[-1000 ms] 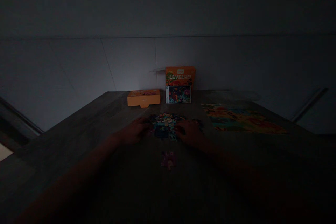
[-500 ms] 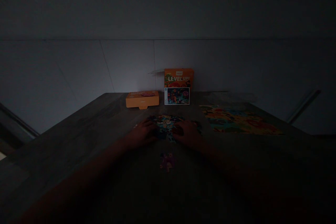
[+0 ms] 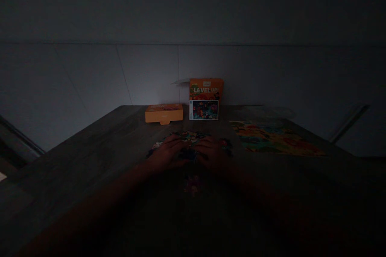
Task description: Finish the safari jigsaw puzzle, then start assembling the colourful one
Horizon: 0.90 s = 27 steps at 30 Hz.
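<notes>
A loose heap of jigsaw puzzle pieces [image 3: 187, 155] covers the middle of the table in dim light. My left hand [image 3: 169, 151] rests on the heap's left side, fingers stretched forward and apart. On the right side, my right hand [image 3: 211, 151] lies over the pieces with its fingers extended too. The hands face each other with pieces showing between them. No piece can be made out in either hand's grip. Closer to me is a small purple cluster of puzzle pieces [image 3: 193, 184], seemingly joined.
An orange box [image 3: 206, 88] printed "LEVEL UP!" stands against the wall, a picture card [image 3: 204, 110] leaning before it. Left of it lies another orange box part [image 3: 164, 114]. A colourful sheet or finished puzzle [image 3: 277, 138] lies right, with clear plastic [image 3: 268, 111] behind it.
Both hands have moved slightly inward over the heap, and their fingers are more stretched out. More pieces now show outside my left hand.
</notes>
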Each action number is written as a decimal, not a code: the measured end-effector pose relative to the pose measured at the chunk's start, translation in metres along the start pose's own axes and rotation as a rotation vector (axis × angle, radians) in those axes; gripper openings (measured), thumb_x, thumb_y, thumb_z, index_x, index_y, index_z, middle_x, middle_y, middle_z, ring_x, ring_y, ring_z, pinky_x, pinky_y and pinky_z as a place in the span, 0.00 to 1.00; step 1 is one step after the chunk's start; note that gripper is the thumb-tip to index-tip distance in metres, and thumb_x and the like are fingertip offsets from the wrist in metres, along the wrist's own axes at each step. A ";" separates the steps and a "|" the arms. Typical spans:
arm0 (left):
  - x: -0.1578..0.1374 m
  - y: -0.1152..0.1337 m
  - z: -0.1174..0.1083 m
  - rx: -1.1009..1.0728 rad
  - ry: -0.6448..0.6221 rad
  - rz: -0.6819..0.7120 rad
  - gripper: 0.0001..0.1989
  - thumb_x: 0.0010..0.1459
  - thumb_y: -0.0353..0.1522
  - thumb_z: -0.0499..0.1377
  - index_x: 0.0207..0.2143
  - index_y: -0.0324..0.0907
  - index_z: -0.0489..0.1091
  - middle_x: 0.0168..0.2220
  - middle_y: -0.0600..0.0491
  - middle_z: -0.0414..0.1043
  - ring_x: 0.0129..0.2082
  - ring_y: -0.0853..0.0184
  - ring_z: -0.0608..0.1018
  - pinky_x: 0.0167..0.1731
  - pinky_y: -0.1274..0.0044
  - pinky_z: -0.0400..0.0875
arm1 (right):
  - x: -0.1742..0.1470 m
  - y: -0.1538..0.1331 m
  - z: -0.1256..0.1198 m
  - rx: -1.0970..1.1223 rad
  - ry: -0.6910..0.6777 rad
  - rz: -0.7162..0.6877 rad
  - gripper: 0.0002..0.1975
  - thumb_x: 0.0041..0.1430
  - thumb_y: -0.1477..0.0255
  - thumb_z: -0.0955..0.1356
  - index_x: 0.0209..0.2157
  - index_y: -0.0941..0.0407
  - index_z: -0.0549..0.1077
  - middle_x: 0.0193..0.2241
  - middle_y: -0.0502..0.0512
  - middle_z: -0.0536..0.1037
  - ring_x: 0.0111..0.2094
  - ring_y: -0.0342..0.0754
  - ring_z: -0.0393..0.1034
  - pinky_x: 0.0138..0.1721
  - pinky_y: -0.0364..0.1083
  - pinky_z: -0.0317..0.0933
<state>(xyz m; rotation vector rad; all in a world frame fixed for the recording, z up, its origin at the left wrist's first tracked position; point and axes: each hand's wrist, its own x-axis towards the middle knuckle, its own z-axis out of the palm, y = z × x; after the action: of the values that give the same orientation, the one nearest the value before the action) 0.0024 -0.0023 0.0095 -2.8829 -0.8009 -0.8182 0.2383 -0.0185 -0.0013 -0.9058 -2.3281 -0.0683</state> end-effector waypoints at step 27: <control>-0.016 -0.058 -0.022 0.219 -0.382 -0.783 0.29 0.54 0.52 0.54 0.42 0.35 0.74 0.43 0.40 0.74 0.39 0.56 0.78 0.34 0.74 0.70 | 0.000 0.001 -0.012 -0.244 -0.101 0.541 0.15 0.57 0.75 0.65 0.43 0.55 0.80 0.47 0.63 0.72 0.50 0.56 0.66 0.53 0.54 0.56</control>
<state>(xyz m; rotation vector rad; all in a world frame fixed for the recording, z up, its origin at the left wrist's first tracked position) -0.0478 0.0365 0.0149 -2.5200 -1.9742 -0.1478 0.2459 -0.0206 0.0084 -1.6654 -2.1126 -0.0827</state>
